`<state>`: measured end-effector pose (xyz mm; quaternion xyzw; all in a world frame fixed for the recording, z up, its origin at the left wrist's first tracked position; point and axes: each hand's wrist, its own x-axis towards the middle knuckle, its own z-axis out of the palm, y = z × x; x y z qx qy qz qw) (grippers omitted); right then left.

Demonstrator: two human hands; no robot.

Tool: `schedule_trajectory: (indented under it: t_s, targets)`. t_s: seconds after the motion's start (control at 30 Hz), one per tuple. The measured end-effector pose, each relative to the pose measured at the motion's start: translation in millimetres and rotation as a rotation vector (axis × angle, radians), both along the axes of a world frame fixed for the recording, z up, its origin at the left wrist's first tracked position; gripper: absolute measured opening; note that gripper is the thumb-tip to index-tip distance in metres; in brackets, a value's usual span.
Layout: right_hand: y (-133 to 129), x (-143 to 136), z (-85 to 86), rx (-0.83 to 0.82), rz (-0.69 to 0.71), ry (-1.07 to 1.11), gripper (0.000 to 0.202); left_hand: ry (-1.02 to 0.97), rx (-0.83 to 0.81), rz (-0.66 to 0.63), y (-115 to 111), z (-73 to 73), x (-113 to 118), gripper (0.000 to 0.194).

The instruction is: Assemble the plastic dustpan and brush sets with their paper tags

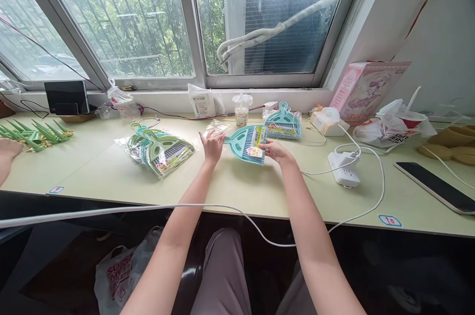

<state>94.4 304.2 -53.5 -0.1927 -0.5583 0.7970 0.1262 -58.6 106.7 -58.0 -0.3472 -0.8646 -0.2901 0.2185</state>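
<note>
Between my two hands is a teal dustpan and brush set (pixel 241 145) with a printed card label. My left hand (pixel 213 147) grips the end of its handle, the index finger sticking up. My right hand (pixel 275 150) pinches the wide edge near the label. Left of it lies a pile of similar dustpan sets (pixel 159 151) in clear plastic wrap. Behind my right hand rests another wrapped dustpan set (pixel 284 124). A crumpled clear plastic bag (pixel 217 127) sits just behind my left hand.
A white power strip (pixel 343 169) with looping cables and a phone (pixel 438 186) lie to the right. A drink cup (pixel 242 109) and a white packet (pixel 204 102) stand by the window. One cable crosses before my forearms. Another person's hand (pixel 9 154) is at far left, beside green spiky pieces (pixel 40 135).
</note>
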Motion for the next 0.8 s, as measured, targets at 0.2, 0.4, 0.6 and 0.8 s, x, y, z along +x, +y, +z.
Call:
schedule_trajectory:
  t_s: [0.2, 0.4, 0.6, 0.8]
  targets:
    - [-10, -11, -4.7, -0.061, -0.03, 0.009, 0.019, 0.132, -0.051, -0.179, 1, 8.4, 23, 0.036]
    - [-18, -19, -7.5, -0.119, -0.108, 0.051, 0.021, 0.122, 0.054, -0.023, 1, 11.8, 27, 0.035]
    - [-24, -22, -7.7, -0.114, -0.155, 0.062, 0.021, -0.036, 0.108, -0.26, 5, 5.7, 11, 0.033]
    - [-32, -28, -11.2, -0.093, -0.182, 0.068, 0.022, 0.027, 0.114, -0.395, 12, -3.3, 20, 0.043]
